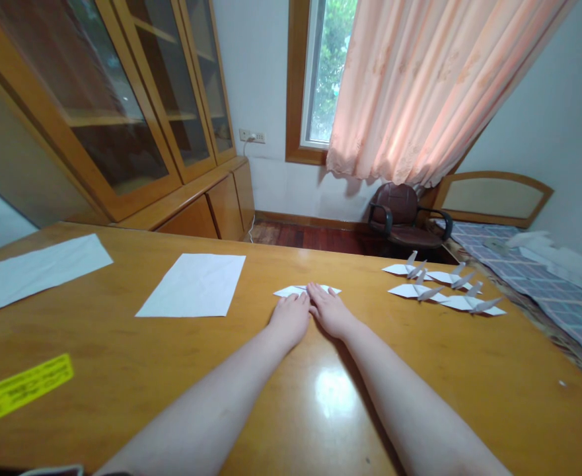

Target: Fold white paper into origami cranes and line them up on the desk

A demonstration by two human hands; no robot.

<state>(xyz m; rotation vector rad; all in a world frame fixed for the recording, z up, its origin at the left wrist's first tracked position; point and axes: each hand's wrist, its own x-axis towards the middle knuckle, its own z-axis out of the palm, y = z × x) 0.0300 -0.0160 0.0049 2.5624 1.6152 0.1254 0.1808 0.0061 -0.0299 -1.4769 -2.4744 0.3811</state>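
Note:
A narrow piece of folded white paper (285,290) lies on the wooden table, its two pointed ends showing left and right. My left hand (292,315) has its fingers bent down on the near edge of this paper, closed on it. Beside it, my right hand (328,309) lies over the middle of the paper with fingers stretched out flat. The thumbs are close together, and the hands hide the paper's centre. Several folded paper cranes (417,291) stand in two rows to the right, apart from my hands.
A white paper sheet (194,285) lies left of my hands, another sheet (47,271) farther left. A yellow printed strip (23,390) is at the table's left front. Beyond the table stand a glass-door cabinet (172,178), an armchair (397,208) and a bed (533,277).

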